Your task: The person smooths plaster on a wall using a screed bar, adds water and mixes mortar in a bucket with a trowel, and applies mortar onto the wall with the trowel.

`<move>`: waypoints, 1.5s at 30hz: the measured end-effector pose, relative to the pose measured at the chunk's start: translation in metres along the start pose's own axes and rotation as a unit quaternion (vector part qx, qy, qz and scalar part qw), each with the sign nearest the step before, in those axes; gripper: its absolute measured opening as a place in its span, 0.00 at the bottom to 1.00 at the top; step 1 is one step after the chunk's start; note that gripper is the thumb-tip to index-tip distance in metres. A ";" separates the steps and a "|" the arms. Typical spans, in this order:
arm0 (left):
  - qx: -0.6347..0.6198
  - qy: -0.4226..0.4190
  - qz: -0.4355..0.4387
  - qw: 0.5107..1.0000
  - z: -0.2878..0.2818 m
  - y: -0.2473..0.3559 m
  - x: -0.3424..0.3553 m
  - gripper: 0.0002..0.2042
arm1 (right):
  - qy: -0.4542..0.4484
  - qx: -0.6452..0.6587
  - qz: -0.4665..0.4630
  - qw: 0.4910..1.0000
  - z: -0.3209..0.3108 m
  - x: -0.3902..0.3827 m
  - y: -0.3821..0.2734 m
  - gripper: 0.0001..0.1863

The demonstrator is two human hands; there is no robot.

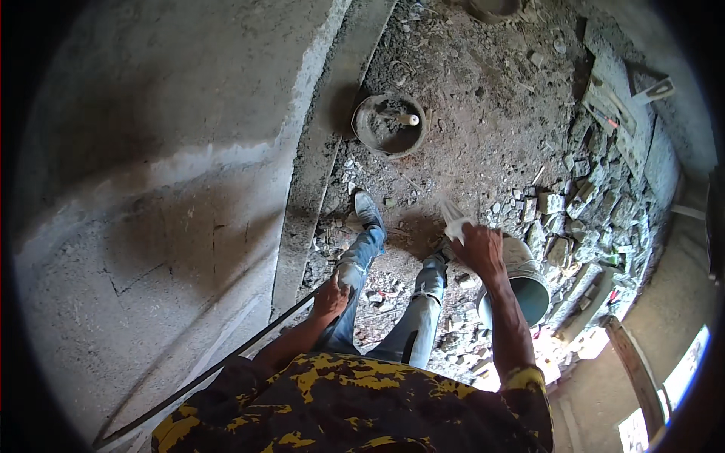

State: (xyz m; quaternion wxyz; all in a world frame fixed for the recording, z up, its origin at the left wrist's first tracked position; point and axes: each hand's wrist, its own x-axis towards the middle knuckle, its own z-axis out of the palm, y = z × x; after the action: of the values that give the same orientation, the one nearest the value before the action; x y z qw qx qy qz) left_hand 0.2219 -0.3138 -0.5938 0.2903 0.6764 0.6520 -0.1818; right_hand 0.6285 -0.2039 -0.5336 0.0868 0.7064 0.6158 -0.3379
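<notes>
My left hand [330,297] is closed at my left knee, beside the upper end of a long dark bar [226,359]; I cannot make out whether it grips the bar. My right hand [477,243] grips a pale, semi-translucent object [456,219], blurred, above the rubble floor. Just below that hand, beside my right leg, a pale bucket [530,302] stands, partly hidden by my forearm. Ahead of my feet is a round mortar pan [361,128] with grey material and a light-handled tool [409,119] in it.
A rough plastered surface [151,98] and a narrow concrete ledge [340,90] run along my left. Broken blocks [551,204] and debris lie on the right, with boards [612,106] and a flat tool [655,90] at upper right. Another pan [495,6] sits at the top edge.
</notes>
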 end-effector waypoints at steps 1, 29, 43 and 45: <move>-0.011 0.020 0.024 0.999 0.001 -0.007 0.005 0.27 | 0.009 0.005 0.002 1.000 -0.009 0.018 -0.018 0.16; -0.052 -0.117 -0.096 0.987 -0.009 0.015 0.121 0.41 | 0.139 0.275 0.075 0.948 0.037 0.185 0.033 0.22; -0.110 -0.124 -0.321 0.932 -0.003 0.046 0.154 0.28 | -0.080 -0.070 -0.011 0.994 0.140 0.374 -0.052 0.16; -0.119 -0.133 -0.351 0.919 -0.007 0.035 0.145 0.28 | -0.112 -0.099 -0.011 0.989 0.099 0.353 -0.071 0.16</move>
State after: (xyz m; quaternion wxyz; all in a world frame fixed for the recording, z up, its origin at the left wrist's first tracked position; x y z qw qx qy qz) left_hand 0.2679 -0.1959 -0.6734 0.3701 0.3347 0.8197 -0.2813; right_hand 0.5300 0.0452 -0.7940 0.2208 0.6452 0.6405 -0.3532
